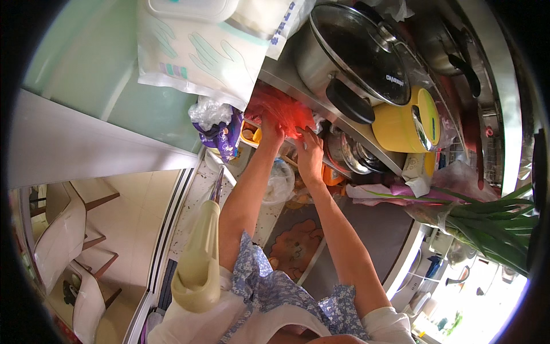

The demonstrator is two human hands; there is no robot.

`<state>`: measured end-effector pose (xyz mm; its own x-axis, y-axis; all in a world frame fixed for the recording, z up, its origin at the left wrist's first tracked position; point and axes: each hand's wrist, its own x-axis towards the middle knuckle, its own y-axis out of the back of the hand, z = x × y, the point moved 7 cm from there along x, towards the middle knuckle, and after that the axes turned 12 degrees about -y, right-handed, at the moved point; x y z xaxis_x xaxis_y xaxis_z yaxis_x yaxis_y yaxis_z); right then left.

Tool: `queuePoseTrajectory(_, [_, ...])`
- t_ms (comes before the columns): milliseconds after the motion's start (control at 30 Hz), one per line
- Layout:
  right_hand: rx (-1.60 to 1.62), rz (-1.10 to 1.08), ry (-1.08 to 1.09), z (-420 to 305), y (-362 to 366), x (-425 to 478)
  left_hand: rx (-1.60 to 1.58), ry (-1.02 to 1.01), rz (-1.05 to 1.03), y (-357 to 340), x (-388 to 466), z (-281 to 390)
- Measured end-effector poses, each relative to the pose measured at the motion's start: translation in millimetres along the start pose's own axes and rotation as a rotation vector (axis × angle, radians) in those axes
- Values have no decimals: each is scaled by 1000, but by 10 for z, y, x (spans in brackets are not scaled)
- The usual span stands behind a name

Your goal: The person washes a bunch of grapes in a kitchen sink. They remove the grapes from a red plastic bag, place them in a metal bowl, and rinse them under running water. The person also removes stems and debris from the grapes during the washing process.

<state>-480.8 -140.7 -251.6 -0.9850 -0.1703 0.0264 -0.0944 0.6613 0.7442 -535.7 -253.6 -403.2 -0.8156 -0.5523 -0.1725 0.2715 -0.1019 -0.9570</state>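
Observation:
A thin red plastic bag [285, 107] sits low beside a metal shelf rack. My left hand [272, 130] reaches up to it, its fingers largely hidden by the red film. At the bag's lower right edge, my right hand [310, 148] has its fingertips bent onto the film, holding it there. A purple printed bag [223, 135] stands just left of my left hand, with crumpled clear plastic [210, 112] on top. Beneath my forearms is a clear plastic container or bag [278, 180] with whitish contents.
On the rack stand a lidded steel pot [356, 56] and a yellow lidded container [406, 122]. A package of gloves [206, 56] overhangs from above. Leafy green stalks [485, 219] stick out at right. A pale hollow handle [197, 262] rises near my left arm.

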Motion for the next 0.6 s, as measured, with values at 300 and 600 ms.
queuePoseTrajectory(300, [244,-41,-215,281,291,-356,-43,46,70,122,-499,67])
queuePoseTrajectory(600, [382,-52,-402,785,857,-2162,206,199,223,-466,-1644,348])
